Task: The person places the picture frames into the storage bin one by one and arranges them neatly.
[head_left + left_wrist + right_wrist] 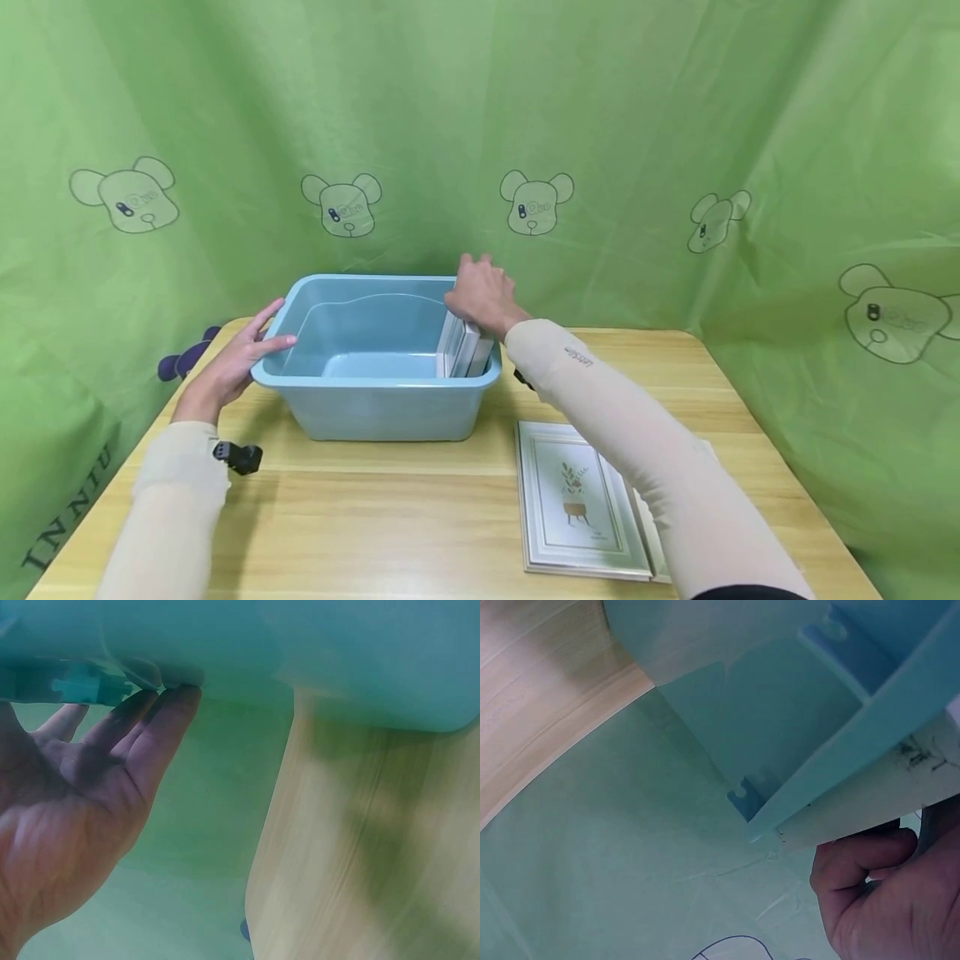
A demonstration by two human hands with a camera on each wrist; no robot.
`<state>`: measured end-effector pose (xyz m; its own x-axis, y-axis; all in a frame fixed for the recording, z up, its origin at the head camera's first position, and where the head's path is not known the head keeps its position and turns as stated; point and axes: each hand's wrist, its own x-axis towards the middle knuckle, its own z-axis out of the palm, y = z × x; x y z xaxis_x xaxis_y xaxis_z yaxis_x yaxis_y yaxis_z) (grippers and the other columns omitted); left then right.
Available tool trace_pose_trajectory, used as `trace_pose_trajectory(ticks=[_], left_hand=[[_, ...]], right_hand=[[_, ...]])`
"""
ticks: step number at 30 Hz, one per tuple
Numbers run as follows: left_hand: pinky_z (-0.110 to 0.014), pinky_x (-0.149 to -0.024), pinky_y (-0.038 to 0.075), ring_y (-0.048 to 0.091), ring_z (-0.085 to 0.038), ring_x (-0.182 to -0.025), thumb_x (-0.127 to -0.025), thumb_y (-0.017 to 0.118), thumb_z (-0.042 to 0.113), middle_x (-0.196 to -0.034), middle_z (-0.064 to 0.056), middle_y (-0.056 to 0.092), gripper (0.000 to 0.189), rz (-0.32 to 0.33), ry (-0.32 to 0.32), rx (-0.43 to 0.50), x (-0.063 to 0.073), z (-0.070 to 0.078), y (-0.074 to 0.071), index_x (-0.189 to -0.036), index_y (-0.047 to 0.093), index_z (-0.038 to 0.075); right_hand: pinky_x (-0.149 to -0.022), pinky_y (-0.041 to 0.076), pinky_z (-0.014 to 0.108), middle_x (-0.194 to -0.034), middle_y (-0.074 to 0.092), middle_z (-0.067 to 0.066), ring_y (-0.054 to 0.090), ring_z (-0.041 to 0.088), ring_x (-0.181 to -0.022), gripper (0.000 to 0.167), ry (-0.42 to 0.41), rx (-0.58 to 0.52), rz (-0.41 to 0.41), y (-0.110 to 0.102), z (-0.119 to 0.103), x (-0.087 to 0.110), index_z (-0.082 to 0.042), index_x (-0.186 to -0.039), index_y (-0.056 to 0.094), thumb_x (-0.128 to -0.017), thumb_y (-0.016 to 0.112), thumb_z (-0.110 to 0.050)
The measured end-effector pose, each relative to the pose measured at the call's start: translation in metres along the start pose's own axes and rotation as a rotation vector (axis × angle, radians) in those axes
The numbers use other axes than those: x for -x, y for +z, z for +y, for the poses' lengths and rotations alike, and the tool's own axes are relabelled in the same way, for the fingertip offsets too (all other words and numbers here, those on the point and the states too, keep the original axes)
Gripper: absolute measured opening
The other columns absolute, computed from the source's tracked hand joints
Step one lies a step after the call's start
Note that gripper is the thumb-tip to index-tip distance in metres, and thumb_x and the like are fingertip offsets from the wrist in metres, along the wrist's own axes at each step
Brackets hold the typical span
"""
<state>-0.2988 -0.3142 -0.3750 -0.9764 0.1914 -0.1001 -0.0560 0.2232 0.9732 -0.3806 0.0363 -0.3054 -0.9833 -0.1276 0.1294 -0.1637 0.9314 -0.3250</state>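
Finding white frames on edge inside the blue tub, right end — we judge them stiff, light, breakable, best held by top edges, where the right hand grips; left hand clasps the rim.

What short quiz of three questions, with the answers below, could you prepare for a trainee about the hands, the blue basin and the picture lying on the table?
1. Choose one. Which hand is at the white boards inside the blue basin?
a) the left only
b) the right only
c) both

2. True or false? The left hand holds the basin by its rim.

3. Fill in the word. The picture lying flat on the table shows a plant in a ____ pot.

Key
1. b, the right hand
2. True
3. brown
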Motion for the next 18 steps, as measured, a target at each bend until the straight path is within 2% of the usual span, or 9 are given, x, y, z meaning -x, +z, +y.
trace_pose_trajectory(ticks=[5, 11, 15, 18], left_hand=[[-0.026, -0.083, 0.057, 0.06, 0.003, -0.093, -0.098, 0.057, 0.028, -0.158, -0.031, 0.01, 0.087, -0.007, 0.0, 0.002, 0.0002, 0.0003, -0.0015, -0.156, -0.007, 0.031], [-0.026, -0.082, 0.058, 0.063, 0.001, -0.091, -0.098, 0.056, 0.027, -0.157, -0.032, 0.012, 0.086, -0.006, 0.005, 0.013, 0.001, 0.0002, -0.002, -0.156, -0.008, 0.03], [-0.026, -0.081, 0.058, 0.064, 0.001, -0.091, -0.098, 0.057, 0.028, -0.157, -0.032, 0.013, 0.086, -0.005, 0.007, 0.016, 0.0014, -0.0001, -0.0008, -0.156, -0.008, 0.03], [-0.026, -0.081, 0.058, 0.064, 0.001, -0.091, -0.098, 0.057, 0.028, -0.157, -0.032, 0.013, 0.086, -0.004, 0.007, 0.017, 0.0015, 0.0001, 0.0002, -0.156, -0.007, 0.03]], right_hand=[[-0.053, 0.051, 0.03, -0.106, 0.047, 0.012, 0.054, 0.025, -0.073, 0.056, -0.003, 0.012, 0.007, 0.0012, -0.0017, -0.0005, -0.006, -0.128, 0.047, -0.075, 0.061, -0.017], [-0.047, 0.052, 0.029, -0.11, 0.045, 0.013, 0.055, 0.024, -0.068, 0.059, -0.008, 0.04, -0.006, 0.0018, -0.0027, 0.003, -0.009, -0.13, 0.045, -0.076, 0.065, -0.021], [-0.047, 0.051, 0.029, -0.112, 0.045, 0.014, 0.055, 0.023, -0.067, 0.061, -0.018, 0.064, -0.005, 0.0016, -0.0027, 0.0045, -0.009, -0.132, 0.045, -0.076, 0.065, -0.023], [-0.049, 0.051, 0.03, -0.111, 0.045, 0.013, 0.055, 0.023, -0.069, 0.057, -0.019, 0.064, -0.011, 0.0011, -0.0012, 0.0046, -0.009, -0.132, 0.045, -0.081, 0.064, -0.028]])
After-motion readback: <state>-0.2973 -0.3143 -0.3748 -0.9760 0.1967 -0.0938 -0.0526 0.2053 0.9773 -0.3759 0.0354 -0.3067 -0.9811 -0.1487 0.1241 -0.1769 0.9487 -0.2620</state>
